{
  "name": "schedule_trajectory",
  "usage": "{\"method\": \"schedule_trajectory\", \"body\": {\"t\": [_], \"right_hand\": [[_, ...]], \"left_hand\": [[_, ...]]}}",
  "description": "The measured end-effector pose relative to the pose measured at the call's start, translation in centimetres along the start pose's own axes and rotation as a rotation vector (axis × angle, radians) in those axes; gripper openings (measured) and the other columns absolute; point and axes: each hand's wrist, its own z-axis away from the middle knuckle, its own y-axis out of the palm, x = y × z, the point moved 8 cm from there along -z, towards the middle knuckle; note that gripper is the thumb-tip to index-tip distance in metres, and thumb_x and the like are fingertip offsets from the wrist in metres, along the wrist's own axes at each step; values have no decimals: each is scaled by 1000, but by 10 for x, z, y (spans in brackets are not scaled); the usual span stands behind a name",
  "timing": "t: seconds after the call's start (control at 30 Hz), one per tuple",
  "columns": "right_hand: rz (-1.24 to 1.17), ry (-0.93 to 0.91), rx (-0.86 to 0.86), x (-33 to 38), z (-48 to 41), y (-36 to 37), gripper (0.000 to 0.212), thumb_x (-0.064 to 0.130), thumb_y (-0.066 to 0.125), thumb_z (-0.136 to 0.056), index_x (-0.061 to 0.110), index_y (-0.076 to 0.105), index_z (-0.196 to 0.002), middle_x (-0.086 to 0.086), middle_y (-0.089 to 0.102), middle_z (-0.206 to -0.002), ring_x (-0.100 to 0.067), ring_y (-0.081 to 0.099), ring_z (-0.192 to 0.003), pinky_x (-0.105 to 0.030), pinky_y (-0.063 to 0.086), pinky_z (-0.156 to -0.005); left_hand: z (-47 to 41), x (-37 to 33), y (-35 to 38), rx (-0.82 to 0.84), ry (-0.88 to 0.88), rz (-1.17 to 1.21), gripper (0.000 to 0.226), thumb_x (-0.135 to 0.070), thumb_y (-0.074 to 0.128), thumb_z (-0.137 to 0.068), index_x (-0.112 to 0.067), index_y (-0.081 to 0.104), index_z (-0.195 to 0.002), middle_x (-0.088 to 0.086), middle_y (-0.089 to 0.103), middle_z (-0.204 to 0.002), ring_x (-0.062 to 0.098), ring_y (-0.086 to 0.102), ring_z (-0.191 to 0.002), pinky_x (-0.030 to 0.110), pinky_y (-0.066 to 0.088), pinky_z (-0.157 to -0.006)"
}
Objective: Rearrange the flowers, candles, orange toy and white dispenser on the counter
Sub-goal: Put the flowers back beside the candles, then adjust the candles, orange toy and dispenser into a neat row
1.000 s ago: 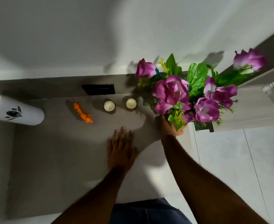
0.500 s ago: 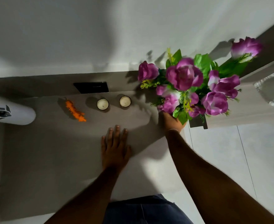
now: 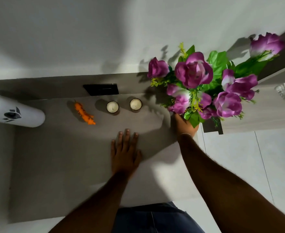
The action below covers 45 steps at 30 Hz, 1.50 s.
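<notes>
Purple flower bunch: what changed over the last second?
The right hand keeps its grip on the purple artificial flower bunch with green leaves, which turned slightly, a big bloom now facing up. The left hand stays flat on the grey counter. Two white candles, orange toy and white dispenser look unmoved.

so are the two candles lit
Unlit: both small round white candles show pale wax tops and dark wicks, no flame.

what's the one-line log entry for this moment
right hand: gripping flowers at counter right end | left hand: flat on counter | candles, orange toy, white dispenser: untouched
</notes>
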Motion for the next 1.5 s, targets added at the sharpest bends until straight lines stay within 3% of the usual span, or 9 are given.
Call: {"method": "schedule_trajectory", "body": {"t": [0.13,0.2,0.33,0.43,0.57,0.73,0.9,1.17,1.5], "right_hand": [[156,62,49,0,-3,1,55,33,93,-75,15,73,-123,4,76,-116,7,67,-96,4,41,-92],[343,63,-8,-5,0,-10,76,52,92,-71,15,66,-132,-2,71,-131,-16,65,-122,-25,45,-115],[506,40,-237,-9,56,-32,81,48,79,-78,10,53,-144,-14,57,-145,-35,53,-140,-49,42,-115],[618,-98,-77,-14,96,-11,66,49,61,-85,20,51,-143,-8,55,-148,-32,51,-139,-53,39,-114],[570,-225,246,-21,118,44,79,34,79,-88,14,43,-155,-12,51,-154,-34,50,-141,-51,41,-120],[397,-236,459,7,107,120,91,29,87,-83,16,38,-159,-7,50,-156,-23,44,-144,-28,31,-121],[324,-214,493,26,92,159,78,17,85,-81,17,52,-152,-9,66,-143,-29,62,-134,-49,48,-115],[181,-262,440,32,90,166,51,16,89,-81,20,72,-128,-5,75,-127,-26,71,-121,-50,55,-108],[187,-240,547,28,101,189,54,20,89,-83,22,72,-134,11,76,-124,3,70,-117,-29,54,-109]], "left_hand": [[1,0,-2,10,3,-2,78,-54,46,-103,-36,17,-173,4,10,-183,32,9,-169,60,16,-132],[0,0,-4,16,2,15,76,-56,42,-102,-37,19,-172,3,11,-183,31,9,-169,60,15,-133],[2,5,-6,19,-18,35,74,-56,38,-104,-36,17,-173,-1,7,-183,26,8,-169,56,13,-134],[10,35,-14,-16,-157,54,72,-51,37,-106,-35,13,-172,-3,3,-183,22,6,-169,55,10,-135],[31,93,-29,-46,-274,39,71,-50,37,-105,-37,19,-172,-2,8,-183,22,6,-169,56,15,-134],[49,150,-39,-46,-275,-9,72,-57,30,-103,-35,23,-171,1,13,-182,28,17,-168,55,17,-132],[47,159,-40,-78,-238,9,72,-57,36,-104,-34,26,-171,0,18,-182,25,17,-168,52,13,-134],[46,162,-43,-95,-267,59,74,-55,38,-102,-30,27,-171,1,17,-181,26,15,-168,54,16,-135],[48,170,-33,-89,-253,83,76,-58,40,-103,-37,19,-172,-5,10,-183,19,5,-170,48,7,-136]]}}
